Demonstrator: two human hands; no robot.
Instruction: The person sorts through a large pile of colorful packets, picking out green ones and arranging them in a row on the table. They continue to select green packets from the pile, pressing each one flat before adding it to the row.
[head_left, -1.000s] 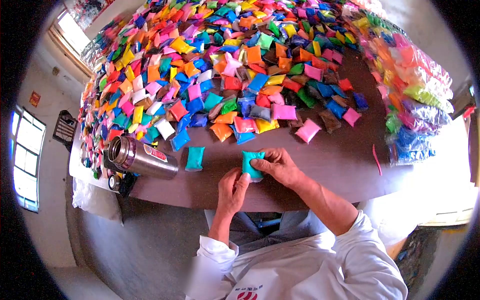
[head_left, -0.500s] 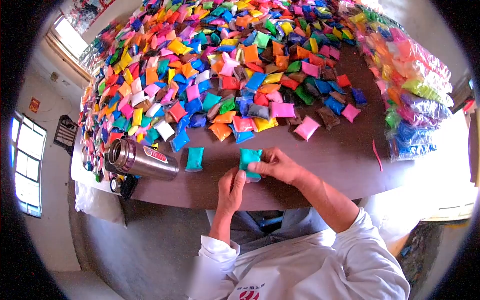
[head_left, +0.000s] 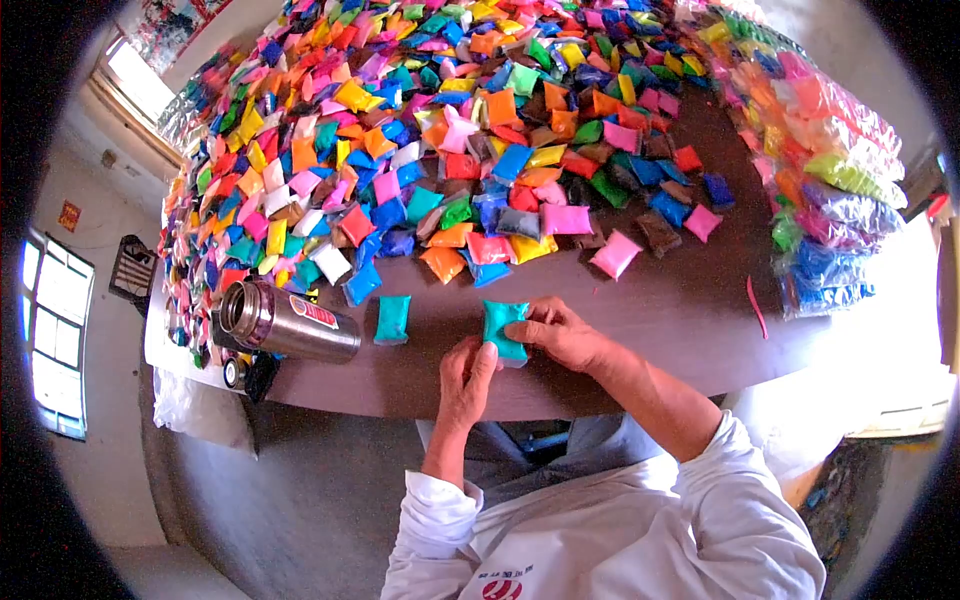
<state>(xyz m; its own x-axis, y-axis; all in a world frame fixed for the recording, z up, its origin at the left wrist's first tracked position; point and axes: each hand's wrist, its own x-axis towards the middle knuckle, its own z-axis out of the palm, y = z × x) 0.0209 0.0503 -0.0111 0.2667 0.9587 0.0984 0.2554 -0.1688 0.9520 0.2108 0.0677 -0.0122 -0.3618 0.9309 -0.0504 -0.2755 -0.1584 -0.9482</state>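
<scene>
A teal packet is held between my two hands above the front part of the dark table. My left hand grips its lower left edge, thumb on top. My right hand pinches the packet from the right, with the thumb across its face. To the left, a second teal packet lies flat on the table, touched by neither hand. Just beyond my hands are an orange packet and a blue packet at the near edge of a large pile.
Many coloured packets cover the far side of the table. A steel flask lies at the left, near a black object. Stacked clear bags of coloured packets stand at the right, near a pink strip.
The held packet's lower part now bends less and shows more of its teal face. My hands stay nearly in place, and the whole view has shifted very slightly.
</scene>
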